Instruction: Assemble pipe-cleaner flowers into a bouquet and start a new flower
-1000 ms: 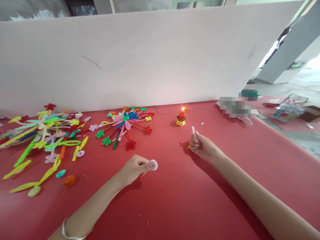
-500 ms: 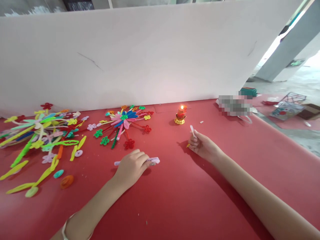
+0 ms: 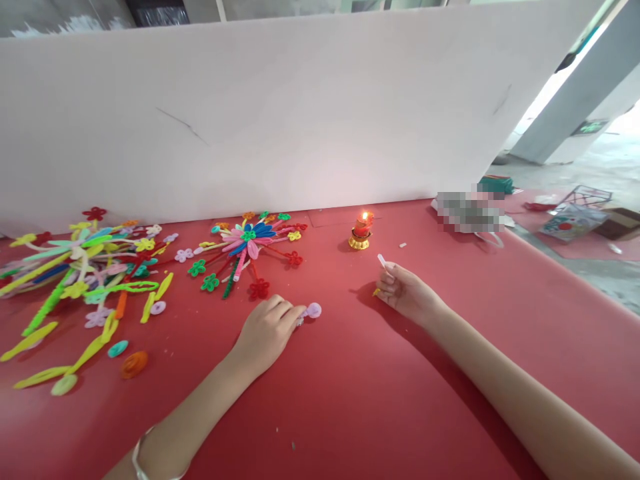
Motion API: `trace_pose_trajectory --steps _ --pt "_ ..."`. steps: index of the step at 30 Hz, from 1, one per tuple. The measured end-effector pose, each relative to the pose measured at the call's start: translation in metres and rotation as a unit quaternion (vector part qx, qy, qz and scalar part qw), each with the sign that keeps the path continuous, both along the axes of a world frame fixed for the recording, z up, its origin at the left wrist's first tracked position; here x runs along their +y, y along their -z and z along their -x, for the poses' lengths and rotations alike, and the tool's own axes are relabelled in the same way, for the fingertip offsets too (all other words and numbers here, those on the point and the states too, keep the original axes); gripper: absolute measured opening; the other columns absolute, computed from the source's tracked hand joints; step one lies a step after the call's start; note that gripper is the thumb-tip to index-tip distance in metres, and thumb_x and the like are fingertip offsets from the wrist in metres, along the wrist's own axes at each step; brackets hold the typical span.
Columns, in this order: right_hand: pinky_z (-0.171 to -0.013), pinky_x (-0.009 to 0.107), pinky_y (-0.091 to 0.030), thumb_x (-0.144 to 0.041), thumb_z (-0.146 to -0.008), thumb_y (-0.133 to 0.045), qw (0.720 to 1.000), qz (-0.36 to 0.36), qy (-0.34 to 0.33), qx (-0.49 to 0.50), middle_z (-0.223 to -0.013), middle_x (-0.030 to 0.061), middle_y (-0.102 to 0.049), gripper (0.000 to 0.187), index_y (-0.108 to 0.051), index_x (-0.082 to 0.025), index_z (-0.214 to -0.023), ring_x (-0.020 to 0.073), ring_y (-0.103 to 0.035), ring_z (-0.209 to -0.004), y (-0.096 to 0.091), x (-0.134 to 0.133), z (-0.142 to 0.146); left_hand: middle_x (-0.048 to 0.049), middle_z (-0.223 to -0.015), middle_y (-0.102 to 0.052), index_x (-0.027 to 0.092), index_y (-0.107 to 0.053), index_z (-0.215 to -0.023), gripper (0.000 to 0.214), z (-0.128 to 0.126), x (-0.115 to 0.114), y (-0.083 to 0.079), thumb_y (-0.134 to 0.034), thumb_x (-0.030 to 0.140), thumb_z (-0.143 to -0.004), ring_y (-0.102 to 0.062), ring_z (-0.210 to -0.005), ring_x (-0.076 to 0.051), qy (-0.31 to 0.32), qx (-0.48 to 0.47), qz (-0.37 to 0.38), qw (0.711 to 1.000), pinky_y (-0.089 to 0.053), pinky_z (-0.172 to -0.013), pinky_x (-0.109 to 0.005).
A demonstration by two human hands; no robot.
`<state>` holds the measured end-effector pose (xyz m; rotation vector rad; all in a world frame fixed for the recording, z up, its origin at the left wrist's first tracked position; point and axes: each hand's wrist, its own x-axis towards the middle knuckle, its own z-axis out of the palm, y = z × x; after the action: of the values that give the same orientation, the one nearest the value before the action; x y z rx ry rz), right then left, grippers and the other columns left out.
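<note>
My left hand rests low over the red tabletop, its fingers closed on a lilac pipe-cleaner piece whose round end points right, past the fingertips. Farther right, my right hand pinches a short translucent whitish stick, probably a glue stick, tilted up to the left. A small bit of yellow shows by its lower fingers; whether it is held or worn I cannot tell. Just beyond this hand a lit red candle burns in a gold stand.
Pipe-cleaner flowers lie behind my left hand, and a larger colourful heap spreads at the left. Loose yellow pieces and an orange coil sit nearer. A white panel stands along the back. A blurred-out object lies at right.
The lilac piece has turned in my left hand, so its round end now shows at the right. My right hand stays in place, the stick tilting slightly more to the left.
</note>
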<state>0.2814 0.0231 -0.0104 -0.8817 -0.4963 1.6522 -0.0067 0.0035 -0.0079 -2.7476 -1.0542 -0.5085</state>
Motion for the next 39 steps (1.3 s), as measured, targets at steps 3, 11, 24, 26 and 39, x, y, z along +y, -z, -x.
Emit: trace_pose_trajectory --steps 3,11,24,26,39 --pt "-0.043 0.018 -0.030 -0.027 -0.065 -0.075 1.000 0.006 0.006 0.003 -0.053 -0.0084 -0.035 0.025 -0.053 -0.021 -0.075 0.0050 -0.031 -0.047 0.001 0.001 0.000 -0.0068 -0.077 -0.061 0.013 -0.062 -0.092 0.021 -0.001 0.000 -0.002 -0.042 0.019 -0.091 -0.051 -0.077 -0.019 0.000 -0.027 0.018 0.999 -0.043 -0.070 -0.032" --pt "-0.043 0.020 -0.028 -0.029 -0.064 -0.075 1.000 0.005 0.002 -0.011 -0.054 -0.0081 -0.034 0.027 -0.051 -0.021 -0.072 0.0054 -0.031 -0.046 0.000 0.000 0.000 -0.0052 -0.080 -0.053 0.015 -0.063 -0.087 0.028 -0.002 -0.003 0.007 -0.036 0.012 -0.091 -0.049 -0.073 -0.016 -0.032 0.012 0.058 0.998 -0.040 -0.064 -0.027" --pt "-0.044 0.020 -0.030 -0.030 -0.068 -0.073 1.000 -0.006 -0.002 -0.017 -0.054 -0.0080 -0.034 0.024 -0.052 -0.021 -0.074 0.0055 -0.031 -0.047 0.010 0.002 -0.003 -0.0058 -0.082 -0.051 0.015 -0.054 -0.080 0.028 -0.004 -0.004 0.009 -0.032 -0.001 -0.080 -0.047 -0.074 -0.017 -0.041 0.002 0.094 0.995 -0.038 -0.065 -0.029" --pt "-0.044 0.020 -0.031 -0.031 -0.067 -0.074 1.000 -0.010 -0.002 -0.023 -0.054 -0.0079 -0.035 0.025 -0.052 -0.021 -0.072 0.0056 -0.031 -0.047 0.010 0.002 -0.003 -0.0049 -0.085 -0.051 0.017 -0.052 -0.085 0.023 -0.005 -0.005 0.005 -0.033 0.004 -0.084 -0.050 -0.076 -0.016 -0.056 -0.092 0.167 0.980 -0.041 -0.067 -0.029" --pt "-0.045 0.019 -0.034 -0.029 -0.068 -0.073 1.000 -0.006 -0.009 -0.014 -0.055 -0.0070 -0.033 0.025 -0.049 -0.020 -0.067 0.0057 -0.029 -0.048 0.008 0.002 -0.002 -0.0044 -0.090 -0.057 0.020 -0.039 -0.092 0.007 0.001 -0.003 0.000 -0.036 0.017 -0.086 -0.056 -0.076 -0.016 -0.177 -0.196 0.341 0.902 -0.042 -0.067 -0.028"
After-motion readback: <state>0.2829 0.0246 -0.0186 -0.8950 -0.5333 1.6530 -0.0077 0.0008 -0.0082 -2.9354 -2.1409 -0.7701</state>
